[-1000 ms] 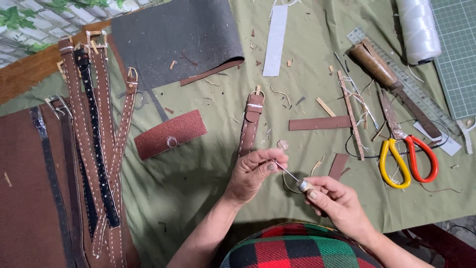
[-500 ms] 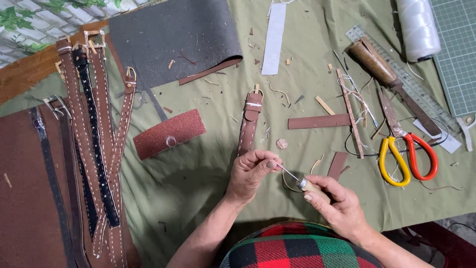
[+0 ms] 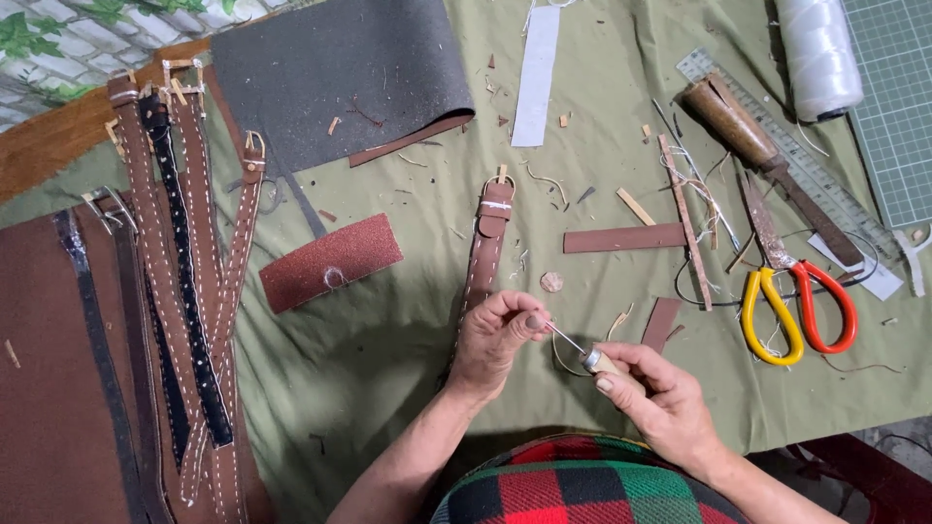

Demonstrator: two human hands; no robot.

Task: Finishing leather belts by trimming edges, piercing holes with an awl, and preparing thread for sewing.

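Olive-green cloth [image 3: 388,359] covers our workbench. Brown stitched strap [image 3: 482,254]: lies buckle-away at centre, near end pinched in our left hand [image 3: 495,340]. Awl [image 3: 581,351]: gripped in our right hand [image 3: 660,403], metal tip meeting the left fingertips. Nearby: sandpaper piece [image 3: 330,262], leather strip [image 3: 624,238], scissors [image 3: 791,291], finished belts [image 3: 180,291] far left.

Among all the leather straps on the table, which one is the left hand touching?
The brown stitched strap lying alone in the middle, buckle end pointing away. The left hand rests on its near end; the other straps lie bunched at the far left.
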